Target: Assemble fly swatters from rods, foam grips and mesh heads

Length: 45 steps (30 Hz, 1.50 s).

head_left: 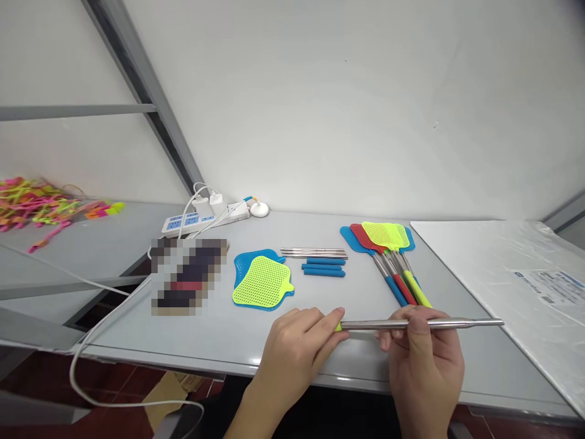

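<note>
Tabletop [361, 286] gap between blue handles [324, 268] and swatter bundle [388, 236] passable from above; held metal rod [368, 325] bars front.

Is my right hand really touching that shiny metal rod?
Touching. The head view shows it plainly: your right hand holds the metal rod, with the thumb crossing over the front of it.

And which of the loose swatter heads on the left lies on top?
The yellow-green head, left of the blue tubes: its whole mesh shows, whereas the blue heads are partly covered beneath it.
</note>
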{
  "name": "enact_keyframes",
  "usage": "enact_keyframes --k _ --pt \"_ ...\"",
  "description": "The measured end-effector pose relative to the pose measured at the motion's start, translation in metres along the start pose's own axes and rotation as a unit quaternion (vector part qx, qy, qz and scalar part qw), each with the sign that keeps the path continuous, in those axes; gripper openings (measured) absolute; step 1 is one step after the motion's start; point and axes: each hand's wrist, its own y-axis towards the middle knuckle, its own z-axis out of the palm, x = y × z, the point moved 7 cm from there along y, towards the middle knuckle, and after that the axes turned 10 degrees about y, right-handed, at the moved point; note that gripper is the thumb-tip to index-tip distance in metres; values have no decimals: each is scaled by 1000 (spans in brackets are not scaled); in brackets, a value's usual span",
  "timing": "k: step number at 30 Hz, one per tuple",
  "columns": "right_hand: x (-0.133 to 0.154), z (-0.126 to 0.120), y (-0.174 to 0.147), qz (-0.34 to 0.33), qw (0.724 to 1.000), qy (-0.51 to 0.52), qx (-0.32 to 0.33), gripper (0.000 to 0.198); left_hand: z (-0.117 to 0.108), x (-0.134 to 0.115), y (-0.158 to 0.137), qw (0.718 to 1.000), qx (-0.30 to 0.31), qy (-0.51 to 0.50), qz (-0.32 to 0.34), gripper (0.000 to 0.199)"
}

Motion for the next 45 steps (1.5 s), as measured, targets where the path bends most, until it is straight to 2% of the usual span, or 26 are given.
enact_keyframes --k 5,8,11,14,18,20,21,23,24,26,28,30,34,37,41,43,45 --pt "-5 12 -3 38 993 -31 106 4 -1 1 0 1000 4 -30 -6 22" --pt "-12 28 -9 82 971 -93 206 4 -3 -1 -1 997 0 -74 -7 24" --pt "-11 36 -13 77 953 -123 266 4 -6 1 -5 994 -9 -109 -17 26" --pt "-11 26 -9 70 958 -133 245 4 -12 10 -11 992 -15 -123 -29 33" --pt "-25 5 -3 118 966 -139 181 14 -29 32 -21 978 -56 -179 -90 42" --pt "-31 4 -3 136 964 -140 179 16 -38 47 -28 953 -110 -226 -167 35" --pt "-32 6 -4 140 963 -140 183 15 -40 55 -33 932 -140 -249 -223 27" --pt "-32 14 -6 141 957 -147 206 13 -39 69 -46 867 -192 -302 -348 13" --pt "-32 18 -8 142 951 -154 226 12 -37 74 -52 830 -213 -328 -397 14" --pt "-31 26 -15 147 936 -185 261 11 -31 78 -59 771 -242 -375 -454 21" --pt "-32 31 -21 147 916 -239 286 13 -29 82 -60 743 -256 -408 -464 23" --pt "-32 37 -27 133 887 -296 328 13 -30 85 -59 744 -258 -407 -462 23" --pt "-25 58 -37 43 815 -359 453 17 -41 83 -53 806 -239 -353 -411 23" --pt "-17 69 -37 -36 782 -389 485 18 -41 76 -49 823 -205 -371 -377 31" --pt "-9 83 -42 -127 766 -391 494 11 -33 72 -47 806 -184 -413 -382 42" --pt "-8 89 -44 -140 767 -388 491 11 -32 71 -46 799 -186 -420 -387 43" --pt "-10 93 -46 -125 768 -393 490 14 -32 70 -45 793 -193 -422 -395 44"
